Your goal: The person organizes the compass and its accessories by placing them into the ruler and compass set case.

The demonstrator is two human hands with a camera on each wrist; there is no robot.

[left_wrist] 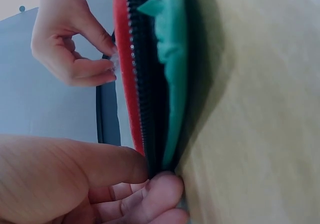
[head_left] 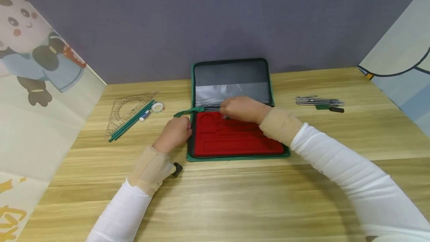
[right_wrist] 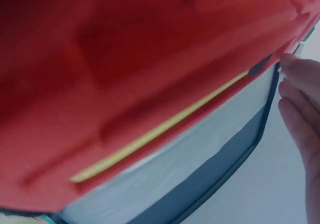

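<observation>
A green zip case (head_left: pixel 231 72) lies unfolded, its dark lid with a clear pocket at the back. The red moulded tray (head_left: pixel 235 145) fills the front half. My left hand (head_left: pixel 173 134) pinches the case's left zipper edge (left_wrist: pixel 142 101) between thumb and fingers. Over the tray's back edge, my right hand (head_left: pixel 244 109) pinches a small clear piece (left_wrist: pixel 115 62) at the fingertips; its kind is mostly hidden by the fingers. A thin yellow strip (right_wrist: pixel 160 129) with a dark end lies along a slot near the tray's back edge.
Left of the case are a clear set square (head_left: pixel 115 117), green pencils (head_left: pixel 132 121), an eraser (head_left: pixel 145 115) and a white tape-like ring (head_left: pixel 157 107). To the right lie metal drawing instruments (head_left: pixel 317 101), with a green piece (head_left: pixel 323 107) and black piece (head_left: pixel 337 109). A grey wall stands behind.
</observation>
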